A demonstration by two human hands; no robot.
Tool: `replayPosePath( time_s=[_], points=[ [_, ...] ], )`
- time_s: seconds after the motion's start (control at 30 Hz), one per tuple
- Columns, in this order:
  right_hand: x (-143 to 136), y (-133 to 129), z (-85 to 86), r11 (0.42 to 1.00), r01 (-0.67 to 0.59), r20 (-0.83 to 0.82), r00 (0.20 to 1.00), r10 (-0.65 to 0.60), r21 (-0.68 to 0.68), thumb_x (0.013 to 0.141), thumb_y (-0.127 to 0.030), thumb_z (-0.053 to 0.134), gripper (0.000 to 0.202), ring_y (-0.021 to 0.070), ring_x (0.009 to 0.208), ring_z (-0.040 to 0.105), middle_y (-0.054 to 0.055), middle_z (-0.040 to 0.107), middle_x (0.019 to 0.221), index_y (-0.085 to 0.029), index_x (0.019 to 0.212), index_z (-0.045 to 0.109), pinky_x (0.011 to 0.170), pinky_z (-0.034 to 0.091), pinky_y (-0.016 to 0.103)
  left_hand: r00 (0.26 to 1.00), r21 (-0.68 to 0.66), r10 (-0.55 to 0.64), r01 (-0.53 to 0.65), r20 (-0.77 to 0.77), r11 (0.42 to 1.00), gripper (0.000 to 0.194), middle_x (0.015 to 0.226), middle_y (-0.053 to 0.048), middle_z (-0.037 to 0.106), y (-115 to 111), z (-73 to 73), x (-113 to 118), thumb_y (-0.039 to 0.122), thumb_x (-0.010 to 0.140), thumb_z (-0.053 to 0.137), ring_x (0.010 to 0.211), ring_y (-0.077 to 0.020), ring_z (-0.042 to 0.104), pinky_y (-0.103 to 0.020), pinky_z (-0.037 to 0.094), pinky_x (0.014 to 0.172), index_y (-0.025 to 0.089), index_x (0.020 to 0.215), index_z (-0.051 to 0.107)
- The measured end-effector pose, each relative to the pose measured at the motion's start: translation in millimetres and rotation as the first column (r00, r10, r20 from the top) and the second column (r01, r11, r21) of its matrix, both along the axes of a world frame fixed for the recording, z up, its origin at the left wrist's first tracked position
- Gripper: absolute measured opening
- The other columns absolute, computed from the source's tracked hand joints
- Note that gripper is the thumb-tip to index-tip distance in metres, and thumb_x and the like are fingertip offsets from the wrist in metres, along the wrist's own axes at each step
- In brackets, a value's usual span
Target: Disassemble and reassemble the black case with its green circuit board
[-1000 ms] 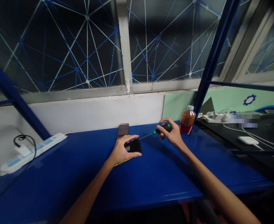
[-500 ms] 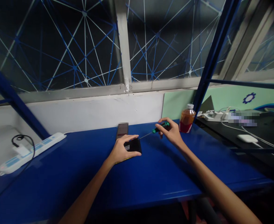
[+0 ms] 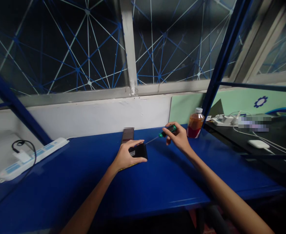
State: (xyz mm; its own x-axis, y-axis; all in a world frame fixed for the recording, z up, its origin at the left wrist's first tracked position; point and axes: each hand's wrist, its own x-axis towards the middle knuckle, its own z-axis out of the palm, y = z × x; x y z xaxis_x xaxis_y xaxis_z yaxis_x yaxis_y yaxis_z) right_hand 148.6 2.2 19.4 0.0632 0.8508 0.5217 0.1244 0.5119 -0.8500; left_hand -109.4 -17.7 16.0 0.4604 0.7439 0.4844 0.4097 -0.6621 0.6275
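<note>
My left hand grips a black rectangular device on the blue table, thumb along its near edge and fingers along its far edge. A pale label and a strip of yellow show at the device. My right hand holds a screwdriver with a green and black handle. Its thin shaft slants down to the left, and the tip is at the device's far right corner; whether it touches is too small to tell. Just behind my left hand lies a dark phone-like object.
A bottle of reddish-brown drink stands right of my right hand. On the left lies a white power strip with a black cable. A black desk at the right holds cables and a white adapter. Blue frame posts rise on both sides.
Both hands keep nearly the same places and holds. The screwdriver's handle has shifted very slightly, while the device stays under my left hand.
</note>
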Motion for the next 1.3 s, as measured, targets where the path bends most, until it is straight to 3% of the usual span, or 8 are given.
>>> replayPosePath(
  time_s=[0.2, 0.47, 0.67, 0.8, 0.97, 1.13, 1.3],
  points=[
    [-4.1, 0.4, 0.6, 0.995, -0.103, -0.072, 0.992, 0.103, 0.007, 0.077, -0.04, 0.071, 0.042, 0.0152, 0.048, 0.064, 0.001, 0.067, 0.076, -0.022, 0.105, 0.045, 0.039, 0.047, 0.023, 1.0, 0.018, -0.008, 0.008, -0.007, 1.0, 0.066, 0.113, -0.009, 0.067, 0.0, -1.4, 0.5, 0.043, 0.062, 0.082, 0.103, -0.0271, 0.062, -0.044, 0.05, 0.092, 0.023, 0.122, 0.062],
    [-4.0, 0.0, 0.0, 0.998, 0.038, 0.001, 0.999, -0.038, 0.042, 0.075, -0.039, 0.074, 0.037, 0.0133, 0.042, 0.06, -0.004, 0.06, 0.058, -0.02, 0.096, 0.051, 0.041, 0.048, 0.023, 1.0, 0.016, 0.014, -0.014, -0.016, 1.0, 0.067, 0.112, -0.01, 0.067, 0.0, -0.5, 0.2, 0.042, 0.063, 0.083, 0.102, -0.0267, 0.063, -0.043, 0.05, 0.091, 0.022, 0.122, 0.062],
    [-6.6, -1.8, 1.7, 0.997, -0.076, -0.033, 0.997, 0.076, 0.01, 0.076, -0.042, 0.072, 0.044, 0.0149, 0.047, 0.064, 0.0, 0.066, 0.072, -0.022, 0.104, 0.044, 0.043, 0.05, 0.025, 1.0, 0.024, 0.008, -0.007, -0.03, 1.0, 0.066, 0.112, -0.009, 0.067, 0.6, -1.8, 0.6, 0.043, 0.062, 0.083, 0.102, -0.0265, 0.063, -0.042, 0.05, 0.09, 0.022, 0.122, 0.062],
    [-6.8, -2.3, 2.4, 1.0, -0.011, 0.016, 1.0, 0.011, 0.012, 0.074, -0.044, 0.073, 0.044, 0.0138, 0.039, 0.059, -0.006, 0.059, 0.055, -0.021, 0.102, 0.047, 0.039, 0.046, 0.023, 0.998, 0.029, 0.01, -0.008, -0.069, 1.0, 0.068, 0.114, -0.008, 0.067, 1.8, -4.9, 0.0, 0.045, 0.062, 0.082, 0.103, -0.0268, 0.062, -0.044, 0.047, 0.094, 0.024, 0.124, 0.061],
    [-7.6, -1.2, -1.6, 1.0, 0.024, 0.089, 0.996, -0.023, -0.012, 0.074, -0.049, 0.07, 0.043, 0.0142, 0.04, 0.059, -0.004, 0.06, 0.058, -0.022, 0.1, 0.049, 0.04, 0.046, 0.024, 0.991, 0.015, 0.016, -0.015, -0.131, 1.0, 0.07, 0.114, -0.008, 0.067, 4.4, -10.0, -0.1, 0.046, 0.062, 0.082, 0.104, -0.0271, 0.061, -0.044, 0.046, 0.095, 0.026, 0.124, 0.06],
    [-9.9, -3.6, -4.1, 0.987, 0.161, 0.271, 0.949, -0.161, 0.023, 0.081, -0.044, 0.061, 0.031, 0.0147, 0.045, 0.06, -0.004, 0.06, 0.056, -0.023, 0.101, 0.051, 0.048, 0.045, 0.024, 0.973, -0.053, -0.024, 0.012, -0.228, 0.999, 0.08, 0.114, -0.006, 0.065, 7.4, -16.8, 0.6, 0.048, 0.061, 0.082, 0.103, -0.0276, 0.06, -0.044, 0.046, 0.092, 0.031, 0.133, 0.052],
    [-8.8, -2.6, -8.0, 0.897, 0.366, 0.504, 0.742, -0.442, 0.248, 0.079, -0.035, 0.057, 0.023, 0.0154, 0.052, 0.057, -0.003, 0.059, 0.058, -0.023, 0.099, 0.057, 0.054, 0.041, 0.024, 0.95, -0.074, -0.03, 0.007, -0.312, 0.997, 0.085, 0.118, -0.005, 0.064, 7.1, -23.8, 2.3, 0.049, 0.062, 0.081, 0.109, -0.0291, 0.056, -0.044, 0.045, 0.092, 0.036, 0.138, 0.044]
  ],
)
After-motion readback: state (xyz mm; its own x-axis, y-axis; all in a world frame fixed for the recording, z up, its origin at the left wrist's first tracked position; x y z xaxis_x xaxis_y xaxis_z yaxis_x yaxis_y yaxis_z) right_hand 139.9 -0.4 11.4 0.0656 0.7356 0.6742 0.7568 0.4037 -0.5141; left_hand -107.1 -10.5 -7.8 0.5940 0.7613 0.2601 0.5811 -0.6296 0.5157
